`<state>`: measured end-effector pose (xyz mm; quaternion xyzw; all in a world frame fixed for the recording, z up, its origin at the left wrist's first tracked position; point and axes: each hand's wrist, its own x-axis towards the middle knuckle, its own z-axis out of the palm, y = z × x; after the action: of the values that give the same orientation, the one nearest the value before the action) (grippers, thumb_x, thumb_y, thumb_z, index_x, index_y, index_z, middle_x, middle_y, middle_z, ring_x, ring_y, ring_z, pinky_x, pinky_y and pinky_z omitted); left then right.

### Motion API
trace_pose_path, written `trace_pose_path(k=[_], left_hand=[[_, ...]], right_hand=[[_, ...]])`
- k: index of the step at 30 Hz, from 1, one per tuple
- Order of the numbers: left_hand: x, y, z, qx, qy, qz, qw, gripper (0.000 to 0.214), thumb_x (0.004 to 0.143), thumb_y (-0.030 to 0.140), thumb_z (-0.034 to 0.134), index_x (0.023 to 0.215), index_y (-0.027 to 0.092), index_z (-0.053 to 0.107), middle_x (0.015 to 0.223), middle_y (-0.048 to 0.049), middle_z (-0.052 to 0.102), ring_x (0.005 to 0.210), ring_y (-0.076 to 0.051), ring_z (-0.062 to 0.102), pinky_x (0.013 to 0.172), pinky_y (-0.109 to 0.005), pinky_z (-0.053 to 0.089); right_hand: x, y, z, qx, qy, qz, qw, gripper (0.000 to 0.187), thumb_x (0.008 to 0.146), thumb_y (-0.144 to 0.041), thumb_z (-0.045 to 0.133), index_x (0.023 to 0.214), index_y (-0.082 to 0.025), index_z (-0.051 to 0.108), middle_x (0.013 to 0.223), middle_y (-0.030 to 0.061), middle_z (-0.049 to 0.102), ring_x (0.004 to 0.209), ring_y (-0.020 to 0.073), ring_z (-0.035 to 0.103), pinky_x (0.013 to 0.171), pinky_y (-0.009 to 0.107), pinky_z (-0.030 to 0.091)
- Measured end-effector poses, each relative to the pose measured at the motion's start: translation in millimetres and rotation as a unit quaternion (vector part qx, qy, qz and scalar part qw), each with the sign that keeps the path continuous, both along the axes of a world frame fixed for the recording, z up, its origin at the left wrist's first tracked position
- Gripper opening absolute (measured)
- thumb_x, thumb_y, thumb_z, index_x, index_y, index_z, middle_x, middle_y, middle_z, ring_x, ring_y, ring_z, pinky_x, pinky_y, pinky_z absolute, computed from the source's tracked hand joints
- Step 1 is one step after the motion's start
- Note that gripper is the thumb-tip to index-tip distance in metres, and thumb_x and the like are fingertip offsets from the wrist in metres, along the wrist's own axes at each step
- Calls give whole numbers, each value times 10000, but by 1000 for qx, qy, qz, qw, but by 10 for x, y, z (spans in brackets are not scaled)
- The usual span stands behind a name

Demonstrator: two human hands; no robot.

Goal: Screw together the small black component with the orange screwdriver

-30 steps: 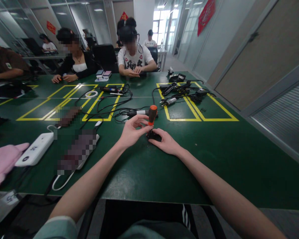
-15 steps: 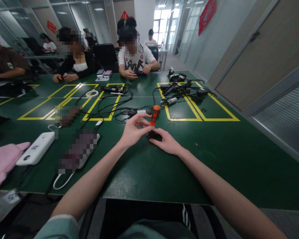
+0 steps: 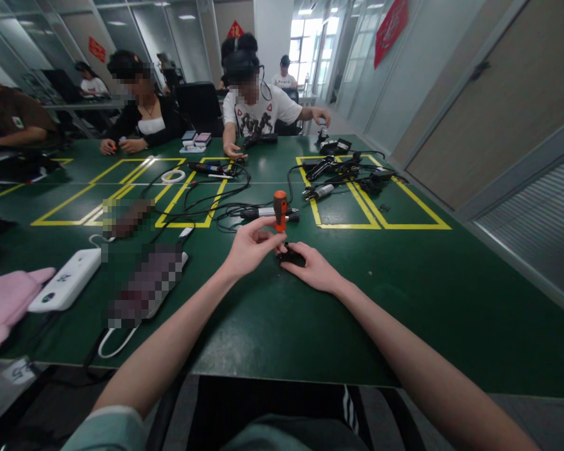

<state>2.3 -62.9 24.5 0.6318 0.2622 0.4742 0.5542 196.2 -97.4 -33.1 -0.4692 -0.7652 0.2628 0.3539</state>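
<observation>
Nearest, well to the left of the screwdriver, a pink cloth and a white device lay on the green table. Just to the right of the screwdriver, and a little nearer, the right hand kept its thumb and fingers closed around a small black part; its other fingers were partly hidden. This part looked rigid and light, and perhaps smooth, so I judge that it was best gripped by its sides, with its top left free.

The left hand, directly left of the screwdriver, had thumb and forefinger pinched at the lower end of the handle. The screwdriver was almost upright, above the left edge of the black part; whether its tip touched there, I cannot tell. It seemed stiff, not fragile, and somewhat top-heavy, because the handle was thick. A low pinch should turn it finely, while the thick upper handle would give more force.

Behind the screwdriver lay a black tool and dark cables. Farther, to its left, was a white ring, and beyond sat a co-worker in a white shirt.
</observation>
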Motion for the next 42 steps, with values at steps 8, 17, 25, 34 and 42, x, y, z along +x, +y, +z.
trace_pose_path(k=[8,17,25,34,42], left_hand=[[-35,10,24,-8,-19,-22,1000,482,778,417,896,1051,162,592,903,-76,806,680,-176,771,651,-258,612],[-27,-5,18,3,0,-26,1000,498,784,447,884,1112,138,673,911,-88,804,697,-184,768,678,-290,612],[2,-23,19,-1,-17,-13,1000,516,753,389,908,1123,164,627,825,-30,781,654,-163,749,650,-267,594],[19,-53,26,8,-8,-1,1000,466,746,388,913,1003,183,584,813,-7,758,625,-146,733,630,-255,589],[-24,-28,44,8,-3,-17,1000,469,797,407,872,1125,140,669,885,-71,787,653,-155,738,651,-282,609]], right_hand=[[-7,7,-29,6,-4,-5,1000,287,902,-252,710,1183,-193,704,1054,81,724,976,232,675,914,418,557],[0,2,-15,-3,1,-5,1000,292,893,-252,722,1179,-199,705,1064,83,725,985,235,682,925,423,558],[-5,-1,-19,-2,-5,-14,1000,275,888,-248,724,1156,-188,700,1057,83,725,978,233,681,923,420,555],[-13,-2,-9,-2,-5,-16,1000,269,881,-239,729,1145,-193,706,1042,78,723,968,236,682,908,417,558],[-4,0,-8,5,-1,-9,1000,274,888,-247,719,1158,-205,711,1054,80,732,965,234,681,910,415,562]])
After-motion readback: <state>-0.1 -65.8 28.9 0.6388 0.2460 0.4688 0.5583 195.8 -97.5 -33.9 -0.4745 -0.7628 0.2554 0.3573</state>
